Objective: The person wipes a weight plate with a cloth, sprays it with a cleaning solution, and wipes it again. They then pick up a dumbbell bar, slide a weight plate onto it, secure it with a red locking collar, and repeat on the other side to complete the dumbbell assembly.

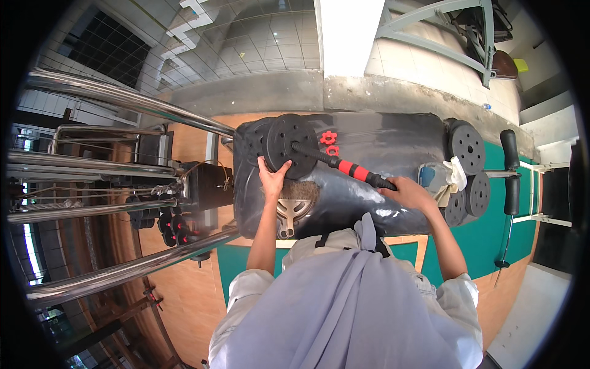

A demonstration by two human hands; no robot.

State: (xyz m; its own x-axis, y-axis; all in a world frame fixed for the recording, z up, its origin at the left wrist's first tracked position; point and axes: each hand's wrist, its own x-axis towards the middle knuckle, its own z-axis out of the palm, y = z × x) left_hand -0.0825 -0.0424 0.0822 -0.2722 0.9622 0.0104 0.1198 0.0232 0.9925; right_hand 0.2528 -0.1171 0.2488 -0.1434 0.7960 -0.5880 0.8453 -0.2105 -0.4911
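A dumbbell bar [353, 170] with a red and black grip lies slantwise over the padded black bench [393, 138]. Its left end meets a round black weight plate [284, 144] with small holes. My left hand [274, 176] grips the plate's lower rim, thumb on its face and fingers curling behind. My right hand [408, 193] is closed round the bar's right end. Two red star-shaped collar nuts [329, 137] rest beyond the bar. Below the plate lies a brush [294, 212] with dark bristles and a pale handle, close to my left wrist.
More weight plates [468, 147] sit at the bench's right end, beside a white cloth [456, 175] and a bluish packet [432, 176]. Chrome rails [123, 98] run in from the left. A low concrete ledge [246, 92] borders the far side. Green matting [491, 234] covers floor at right.
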